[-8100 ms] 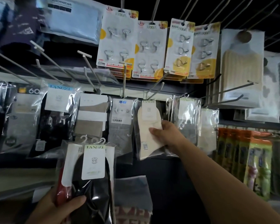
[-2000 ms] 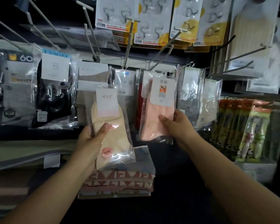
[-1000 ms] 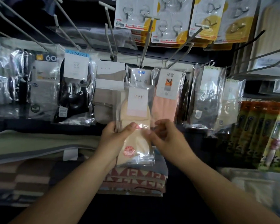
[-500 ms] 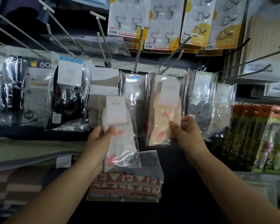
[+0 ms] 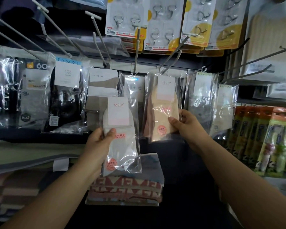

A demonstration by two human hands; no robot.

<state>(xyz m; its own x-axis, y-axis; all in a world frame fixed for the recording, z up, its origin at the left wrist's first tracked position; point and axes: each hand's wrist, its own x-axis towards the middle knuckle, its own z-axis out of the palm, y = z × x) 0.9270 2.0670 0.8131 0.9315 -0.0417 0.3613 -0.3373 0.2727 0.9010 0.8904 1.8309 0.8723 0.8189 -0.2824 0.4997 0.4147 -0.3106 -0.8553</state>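
Head view: the left grip point(image 5: 98, 140) clasps a white sock pack point(image 5: 120, 134) in front of the rack. The right grip point(image 5: 187, 124) pinches a beige pack point(image 5: 163, 113) hanging below a peg point(image 5: 171, 61). A sideways tug could tear its hang-hole, and the slick film could slip.

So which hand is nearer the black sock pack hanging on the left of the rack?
Left. The left hand, holding a white sock pack, is just below and right of the black sock pack; the right hand grips a beige sock pack farther right.
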